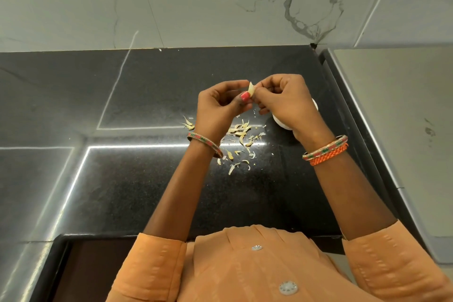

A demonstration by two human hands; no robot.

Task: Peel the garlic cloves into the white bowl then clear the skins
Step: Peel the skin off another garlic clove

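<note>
In the head view, a garlic clove (251,88) is held above the black bench (147,95), pinched between the fingertips of both hands where they meet. The left hand (219,106) is curled, its thumb and forefinger closed on the clove's lower end; the right hand (285,100) is likewise curled, its fingertips pinching the clove's other side, seemingly at a flap of skin, though that detail is too small to be made out with certainty. The clove's long axis is seen to stand roughly upright, tilted slightly, with its pale tip showing above the fingers. The white bowl (282,125) is largely hidden beneath the right hand and wrist, only part of its rim being visible, so it lies directly below and slightly toward the person from the clove, and the right hand is plainly the nearer to it. Whether peeled cloves already lie in it cannot be told. Loose garlic skins (241,131) are scattered on the bench between the two wrists, just beside the bowl on its left. The peeling step is judged to be in hand, with the clearing of skins not yet begun; a short drop down and rightward would be called for once the clove is bare.
</note>
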